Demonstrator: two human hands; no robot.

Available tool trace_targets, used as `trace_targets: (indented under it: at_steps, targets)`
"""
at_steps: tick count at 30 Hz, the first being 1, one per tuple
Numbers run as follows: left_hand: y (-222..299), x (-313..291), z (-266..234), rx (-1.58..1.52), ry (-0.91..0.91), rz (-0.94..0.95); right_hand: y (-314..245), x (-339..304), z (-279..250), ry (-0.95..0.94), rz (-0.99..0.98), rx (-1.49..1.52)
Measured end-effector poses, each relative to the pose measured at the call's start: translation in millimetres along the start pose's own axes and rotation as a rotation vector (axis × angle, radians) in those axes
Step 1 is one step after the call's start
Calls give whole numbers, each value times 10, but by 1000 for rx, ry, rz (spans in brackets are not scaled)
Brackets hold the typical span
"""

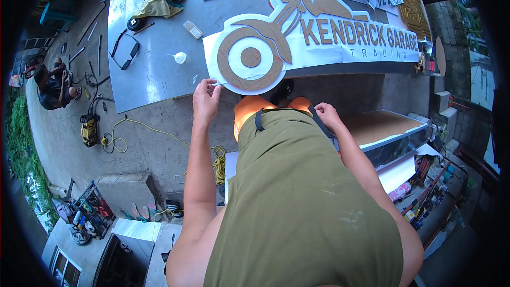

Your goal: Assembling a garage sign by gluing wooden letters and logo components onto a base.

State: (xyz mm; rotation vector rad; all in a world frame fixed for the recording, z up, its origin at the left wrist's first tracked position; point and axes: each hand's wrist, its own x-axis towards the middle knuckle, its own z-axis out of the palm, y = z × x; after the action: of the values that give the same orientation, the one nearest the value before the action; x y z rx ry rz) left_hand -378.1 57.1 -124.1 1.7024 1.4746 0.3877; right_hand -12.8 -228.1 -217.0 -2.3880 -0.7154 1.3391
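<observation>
A large motorcycle-shaped sign [276, 77] in white, with brown cut-out shapes and raised brown lettering, lies along the near side of the metal-topped table. My left hand [205, 101] is at the lower left rim of its round wheel. Thumb and forefinger are pinched there, with a thin pale sliver at their tips that is too small to name. My right hand [329, 116] is down by my right hip, its fingers curled beside a dark strap [321, 123]. Whatever those fingers grip is hidden.
The table [154, 77] also bears sunglasses [126, 50], a small white bottle [179, 58], a clear box [193, 30] and a yellow cloth [158, 1]. A yellow cable [154, 130] crosses the floor. A person [53, 85] crouches at left. A brown-topped panel [380, 127] stands low at right.
</observation>
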Motion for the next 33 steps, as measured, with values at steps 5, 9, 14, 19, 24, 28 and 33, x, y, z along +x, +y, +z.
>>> trace_targets:
  at_steps: [5,9,14,19,24,28,33]
  targets:
    - [-93,22,41,4,-8,3,-63,-48,-20,-3,19,9]
    - [-192,15,49,6,-9,20,-158,-90,-8,-29,64,44]
    - [-221,38,57,-1,-15,3,-155,-89,-7,-15,50,24]
    - [-235,50,53,-1,-17,-3,-1,-11,55,6,25,31]
    - [-206,30,58,15,-23,-23,-55,-23,10,-5,32,26]
    - [-167,63,59,-12,-42,-37,-139,-70,-27,-2,30,13]
    - [-208,86,51,21,-16,-4,-86,-22,29,9,16,25]
